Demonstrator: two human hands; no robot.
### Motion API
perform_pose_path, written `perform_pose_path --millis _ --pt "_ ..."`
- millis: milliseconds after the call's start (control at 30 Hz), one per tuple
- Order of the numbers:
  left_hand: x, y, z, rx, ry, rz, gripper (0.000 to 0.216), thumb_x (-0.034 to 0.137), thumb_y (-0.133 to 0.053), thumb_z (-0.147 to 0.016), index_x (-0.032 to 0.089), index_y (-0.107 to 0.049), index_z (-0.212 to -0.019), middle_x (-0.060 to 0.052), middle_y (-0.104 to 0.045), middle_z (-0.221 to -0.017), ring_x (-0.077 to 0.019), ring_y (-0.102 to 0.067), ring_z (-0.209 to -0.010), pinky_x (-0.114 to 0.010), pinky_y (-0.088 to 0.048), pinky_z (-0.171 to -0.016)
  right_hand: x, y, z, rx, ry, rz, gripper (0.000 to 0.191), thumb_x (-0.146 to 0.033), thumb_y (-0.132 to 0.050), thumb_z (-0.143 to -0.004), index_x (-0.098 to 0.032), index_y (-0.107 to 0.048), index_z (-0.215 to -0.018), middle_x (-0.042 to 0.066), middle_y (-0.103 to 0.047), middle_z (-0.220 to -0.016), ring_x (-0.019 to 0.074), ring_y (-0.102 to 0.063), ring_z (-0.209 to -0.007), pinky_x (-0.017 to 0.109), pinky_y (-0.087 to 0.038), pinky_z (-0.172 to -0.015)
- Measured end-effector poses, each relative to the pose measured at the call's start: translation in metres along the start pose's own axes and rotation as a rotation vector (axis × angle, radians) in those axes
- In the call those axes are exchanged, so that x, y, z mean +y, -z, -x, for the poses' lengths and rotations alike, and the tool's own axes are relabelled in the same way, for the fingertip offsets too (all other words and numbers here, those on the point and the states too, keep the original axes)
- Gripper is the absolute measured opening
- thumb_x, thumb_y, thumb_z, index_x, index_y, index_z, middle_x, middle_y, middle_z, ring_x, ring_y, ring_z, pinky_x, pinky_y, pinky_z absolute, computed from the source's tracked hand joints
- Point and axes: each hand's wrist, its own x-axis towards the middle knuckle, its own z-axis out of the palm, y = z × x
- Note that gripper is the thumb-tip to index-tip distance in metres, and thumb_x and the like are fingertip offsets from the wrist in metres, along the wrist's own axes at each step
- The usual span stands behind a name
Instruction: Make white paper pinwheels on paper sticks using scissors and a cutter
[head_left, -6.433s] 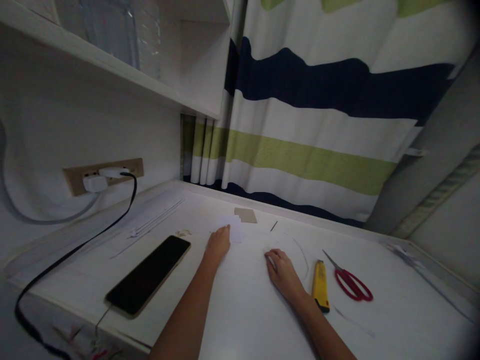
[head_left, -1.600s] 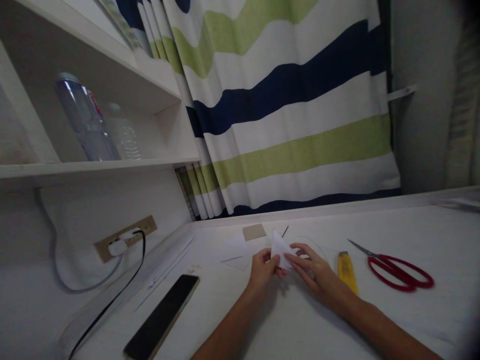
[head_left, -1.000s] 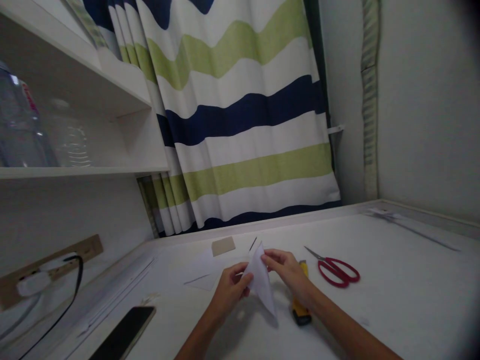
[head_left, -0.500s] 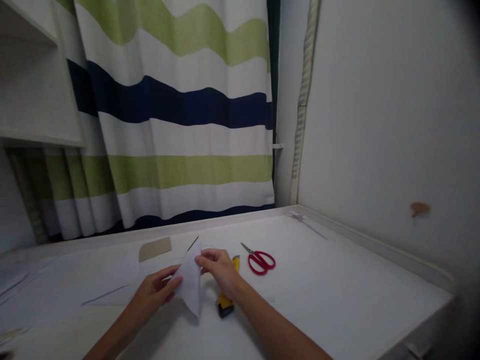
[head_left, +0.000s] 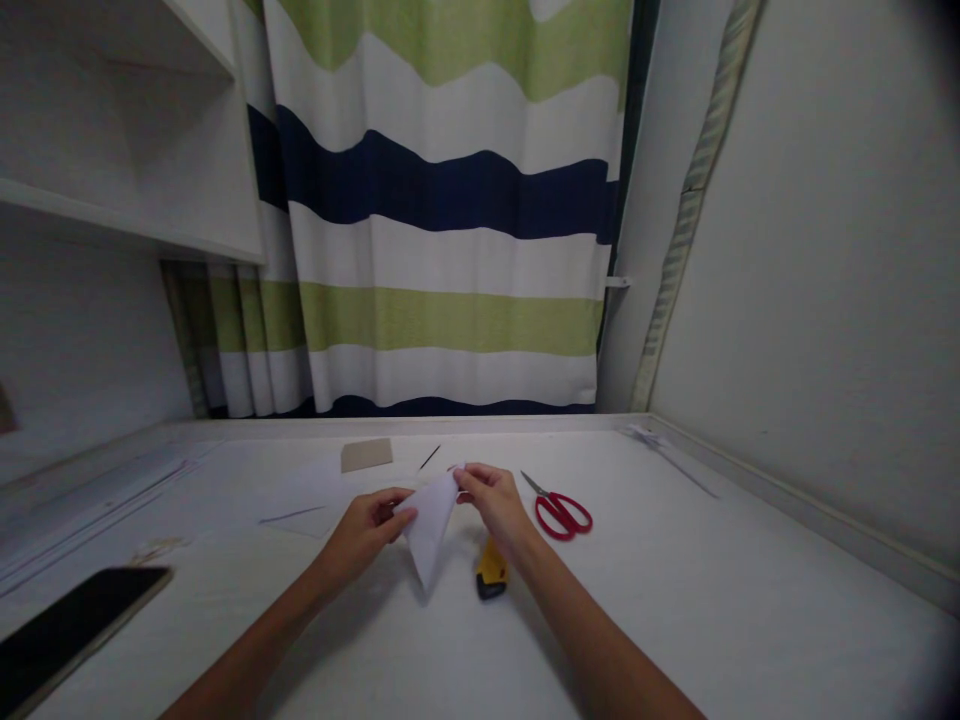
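Both hands hold a white paper folded into a triangle [head_left: 429, 525] just above the white desk [head_left: 675, 600]. My left hand [head_left: 365, 528] pinches its left corner. My right hand [head_left: 491, 502] pinches its upper right corner. The paper's point hangs down toward the desk. A yellow utility knife [head_left: 490, 575] lies under my right wrist, partly hidden. Red-handled scissors [head_left: 559, 511] lie to the right of my right hand.
A black phone [head_left: 71, 630] lies at the desk's left front. A tan card piece [head_left: 366, 455], a thin dark stick [head_left: 430, 457] and white paper sheets [head_left: 300, 500] lie behind the hands. A striped curtain [head_left: 450, 250] hangs at the back, a shelf [head_left: 127, 225] at the left.
The hands went from lying on the desk to lifting the folded paper between them. In the last second the view swung right, then back left; the grip on the paper stayed.
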Motion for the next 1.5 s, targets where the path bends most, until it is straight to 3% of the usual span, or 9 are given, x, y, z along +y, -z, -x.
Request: perform_pose_path --millis 167,400,833,1500 --pt "0.005 -0.001 0.001 0.152 -0.043 -0.063 0.023 0.032 -0.06 -0.061 0.013 -0.061 -0.074 0.004 -0.045 -0.048 -0.0077 -0.038 -0.044 -0.018 -0.029 -0.042 0.001 0.001 0.0 -0.023 -0.014 -0.002 0.02 -0.032 -0.059 -0.062 -0.013 -0.061 -0.067 0.001 -0.057 -0.064 0.0092 -0.051 -0.058 0.022 -0.04 -0.055" --pt "0.007 -0.003 0.003 0.185 -0.077 -0.012 0.022 0.03 -0.061 -0.06 0.014 -0.06 -0.075 0.005 -0.046 -0.047 -0.0081 -0.041 -0.045 -0.019 -0.033 -0.043 0.002 -0.008 0.009 -0.193 -0.093 0.09 0.027 -0.034 -0.062 -0.06 -0.012 -0.063 -0.077 0.004 -0.063 -0.067 0.0121 -0.055 -0.06 0.024 -0.041 -0.055" --pt "-0.004 -0.004 0.001 0.231 0.039 0.174 0.025 0.029 -0.064 -0.058 0.012 -0.057 -0.075 0.003 -0.049 -0.055 -0.0076 -0.046 -0.049 -0.017 -0.035 -0.044 0.006 -0.008 0.009 -0.134 -0.093 0.06 0.028 -0.032 -0.062 -0.06 -0.01 -0.062 -0.077 0.007 -0.064 -0.071 0.014 -0.057 -0.062 0.027 -0.044 -0.056" --pt "0.0 -0.004 0.001 0.206 0.024 0.196 0.022 0.027 -0.063 -0.059 0.012 -0.056 -0.075 0.005 -0.046 -0.052 -0.0045 -0.038 -0.045 -0.016 -0.027 -0.039 0.01 -0.006 0.007 -0.125 -0.127 0.034 0.027 -0.03 -0.062 -0.061 -0.01 -0.062 -0.079 0.007 -0.064 -0.07 0.0134 -0.057 -0.062 0.024 -0.044 -0.052"
